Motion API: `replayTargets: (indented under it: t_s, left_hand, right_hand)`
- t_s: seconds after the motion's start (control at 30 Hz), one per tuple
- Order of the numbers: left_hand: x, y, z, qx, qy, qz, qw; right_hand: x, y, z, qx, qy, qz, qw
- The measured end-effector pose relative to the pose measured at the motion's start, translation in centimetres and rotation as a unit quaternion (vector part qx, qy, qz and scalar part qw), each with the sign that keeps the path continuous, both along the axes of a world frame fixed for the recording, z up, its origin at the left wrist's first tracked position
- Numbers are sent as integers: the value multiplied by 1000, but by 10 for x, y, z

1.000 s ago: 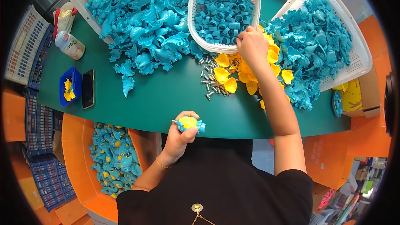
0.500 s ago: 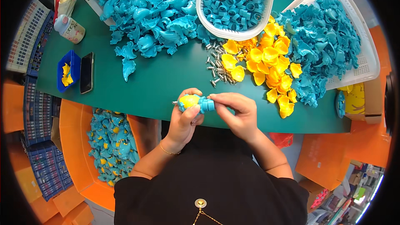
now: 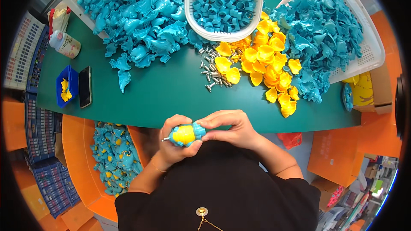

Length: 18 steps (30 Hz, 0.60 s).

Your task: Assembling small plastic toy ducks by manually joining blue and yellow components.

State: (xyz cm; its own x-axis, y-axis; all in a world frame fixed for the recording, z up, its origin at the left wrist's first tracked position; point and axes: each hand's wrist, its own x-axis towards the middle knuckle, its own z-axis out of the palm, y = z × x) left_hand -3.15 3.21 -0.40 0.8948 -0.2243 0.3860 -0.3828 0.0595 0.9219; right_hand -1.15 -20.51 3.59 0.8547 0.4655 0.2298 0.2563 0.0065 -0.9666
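Note:
Close to my chest, below the table's near edge, both hands hold one small toy (image 3: 186, 134) with a teal shell and a yellow belly. My left hand (image 3: 173, 145) cups it from underneath. My right hand (image 3: 229, 129) pinches its right end with the fingertips. A thin metal pin sticks out of the toy's left end. On the green table (image 3: 167, 94) lie a heap of yellow shells (image 3: 267, 66), a scatter of small metal screws (image 3: 212, 70) and a big pile of teal shells (image 3: 137, 17).
A white basket of teal rings (image 3: 224, 2) stands at the back centre, another white basket of teal parts (image 3: 334, 30) at the right. A phone (image 3: 84, 86), a small blue tray (image 3: 66, 90) and a bottle (image 3: 64, 44) sit at the left. An orange bin of finished toys (image 3: 113, 158) is below the table.
My right hand came back from the yellow shells by the ring basket to the toy in my left hand. Both hands now hold it closer to my body.

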Motion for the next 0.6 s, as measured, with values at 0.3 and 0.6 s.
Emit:
replayTargets:
  t_s: [0.3, 0.6]
  left_hand:
    - [-32, 175, 81, 596, 208, 226, 742]
    - [-16, 184, 70, 577, 105, 336, 737]
  right_hand:
    - [60, -53, 18, -401, -243, -238, 850]
    - [61, -48, -2, -398, -134, -281, 863]
